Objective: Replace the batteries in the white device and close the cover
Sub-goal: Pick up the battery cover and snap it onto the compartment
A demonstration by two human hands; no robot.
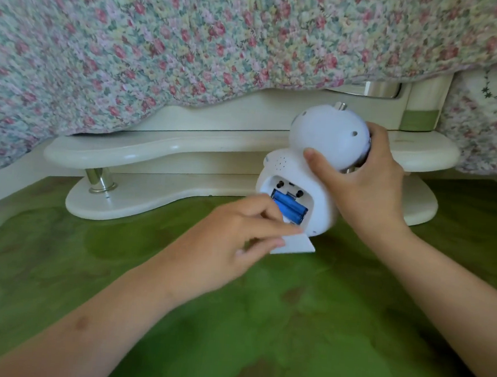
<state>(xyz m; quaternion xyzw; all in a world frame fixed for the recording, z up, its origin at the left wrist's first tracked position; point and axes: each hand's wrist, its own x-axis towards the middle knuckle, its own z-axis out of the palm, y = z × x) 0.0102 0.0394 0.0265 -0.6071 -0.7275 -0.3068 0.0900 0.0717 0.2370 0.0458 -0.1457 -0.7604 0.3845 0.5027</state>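
The white device (313,163) stood on the green floor (232,319), by the bed frame (156,149). The right hand (365,184) gripped its round top. Blue batteries (290,209) showed in its open back. Just below the device, the left hand (237,240) pinched the cover (296,244).

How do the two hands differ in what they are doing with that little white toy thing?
The right hand wraps around the white device at its neck, steadying it upright; the left hand pinches the loose flat white cover at the device's base. The right hand sits higher, by the round head; the left sits low, just below the open compartment with blue batteries. Both are bare and gripping something.
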